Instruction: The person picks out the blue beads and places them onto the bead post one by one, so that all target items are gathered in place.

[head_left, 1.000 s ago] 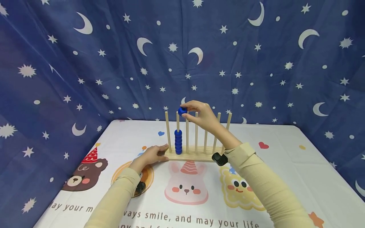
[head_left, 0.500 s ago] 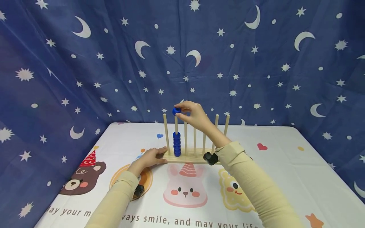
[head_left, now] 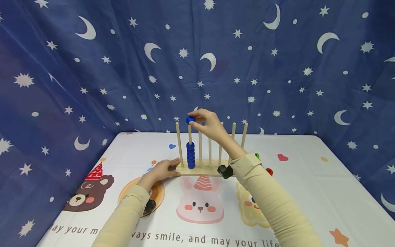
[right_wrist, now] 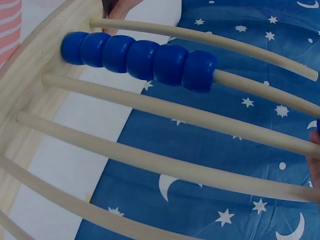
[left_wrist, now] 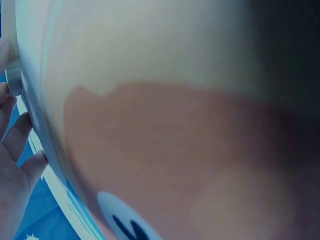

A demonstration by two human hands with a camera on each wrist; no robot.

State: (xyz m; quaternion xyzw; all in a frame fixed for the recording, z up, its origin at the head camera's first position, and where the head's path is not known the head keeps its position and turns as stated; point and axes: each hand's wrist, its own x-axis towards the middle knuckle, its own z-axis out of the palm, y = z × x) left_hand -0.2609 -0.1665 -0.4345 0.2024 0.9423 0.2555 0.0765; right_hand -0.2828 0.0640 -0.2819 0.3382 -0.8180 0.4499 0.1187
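A wooden peg rack [head_left: 202, 171] with several upright rods stands on the table. Several blue beads [head_left: 191, 156] are stacked at the bottom of its second rod from the left; the right wrist view shows these stacked beads [right_wrist: 140, 59] close up. My right hand [head_left: 211, 125] pinches another blue bead [head_left: 190, 120] between thumb and fingers, right at the top of that same rod. At the rack's left end, my left hand [head_left: 158, 171] grips the base, thumb toward the front edge. Only fingers [left_wrist: 17, 137] of it show in the left wrist view.
A green bead [head_left: 257, 155] and a red bead [head_left: 269, 171] lie right of the rack, partly hidden by my right sleeve [head_left: 271, 195]. Behind the white printed tablecloth [head_left: 308, 192] hangs a blue star-and-moon curtain [head_left: 172, 68].
My right hand has moved left, bringing its bead from beside the second rod to that rod's top. Green and red beads have come into view past the sleeve. The left hand keeps its grip.
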